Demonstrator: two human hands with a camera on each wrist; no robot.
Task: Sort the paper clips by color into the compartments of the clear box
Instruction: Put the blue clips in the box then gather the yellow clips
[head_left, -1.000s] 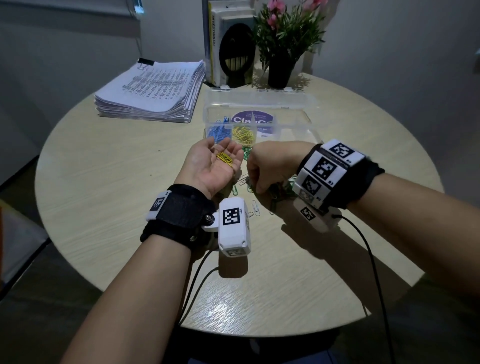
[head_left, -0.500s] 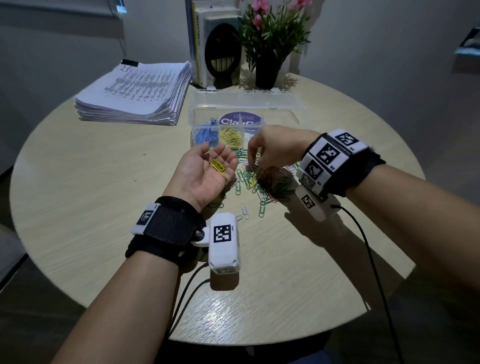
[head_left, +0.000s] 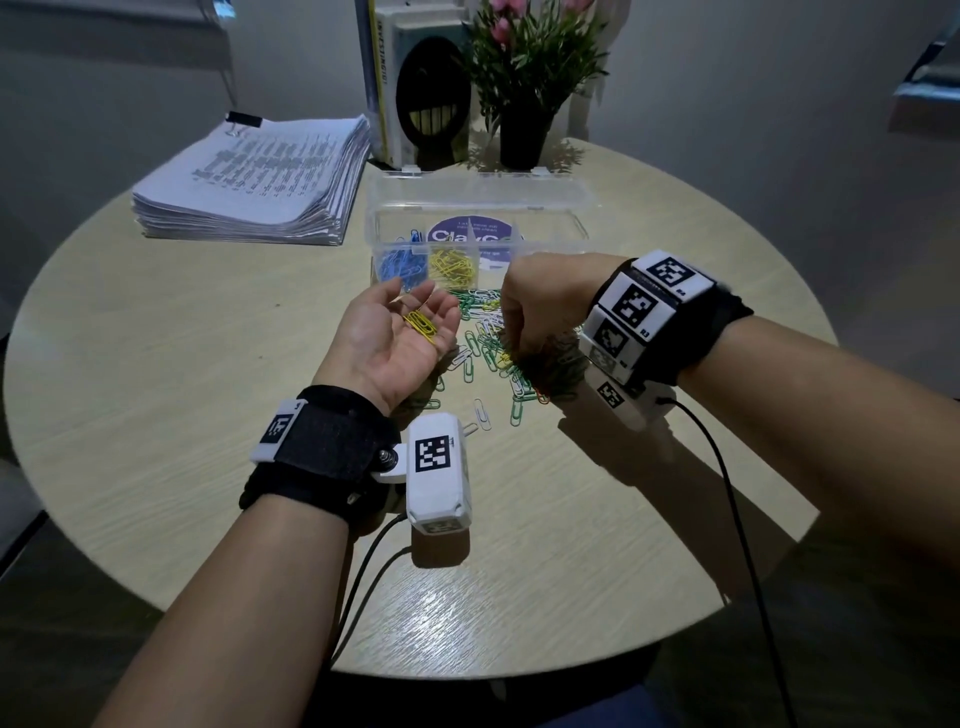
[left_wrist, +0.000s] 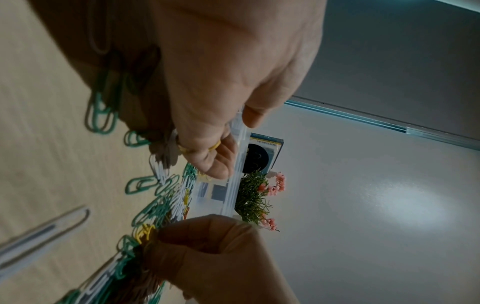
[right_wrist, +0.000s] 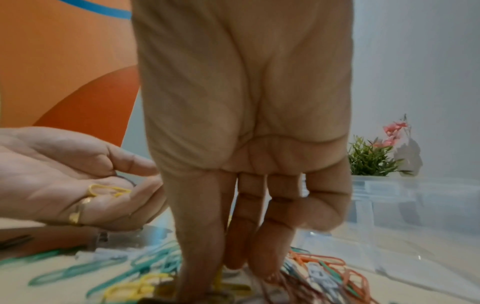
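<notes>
My left hand (head_left: 395, 332) lies palm up above the table, with yellow paper clips (head_left: 421, 325) loose in its cupped palm (right_wrist: 109, 190). To its right, my right hand (head_left: 530, 312) points fingers down into the mixed pile of clips (head_left: 488, 358). Its fingertips (right_wrist: 233, 263) meet on a yellow clip (left_wrist: 145, 233) in the pile. Behind both hands stands the clear box (head_left: 571, 208) with its lid open. Blue clips (head_left: 402, 262) fill its left compartment and yellow clips (head_left: 454, 265) the one beside it.
A thick stack of printed paper (head_left: 260, 182) lies at the back left. Books (head_left: 415, 93) and a potted plant (head_left: 524, 135) stand behind the box. Single clips (head_left: 483, 413) lie near my left wrist camera. Cables run off the round table's (head_left: 156, 364) front edge.
Half a second ago my right hand was raised beside the left palm; it has dropped back onto the pile. The left hand stays palm up with its yellow clips.
</notes>
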